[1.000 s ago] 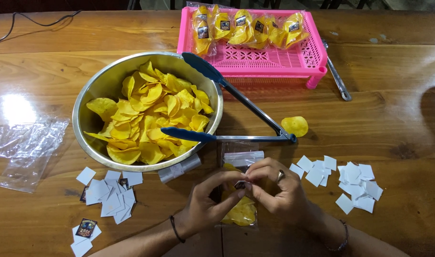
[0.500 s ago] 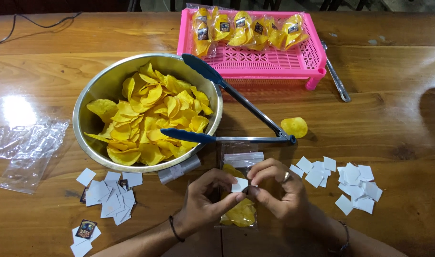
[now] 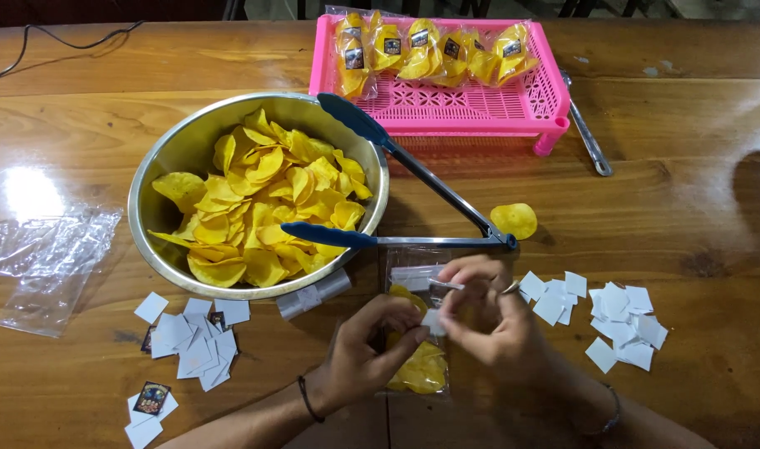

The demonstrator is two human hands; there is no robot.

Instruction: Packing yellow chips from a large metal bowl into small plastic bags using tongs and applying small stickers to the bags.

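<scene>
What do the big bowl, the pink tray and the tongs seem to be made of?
The bowl looks like brushed steel: grey, dully reflective. The pink tray seems moulded plastic, with a lattice floor and glossy rim. The tongs appear to be shiny metal arms with blue tips, probably plastic or silicone.

Bare forearms, no sleeves; left hand [image 3: 367, 353] wears a thin dark wristband [image 3: 307, 399], right hand [image 3: 488, 320] a finger ring [image 3: 510, 288] and slim bracelet [image 3: 613, 410].
</scene>
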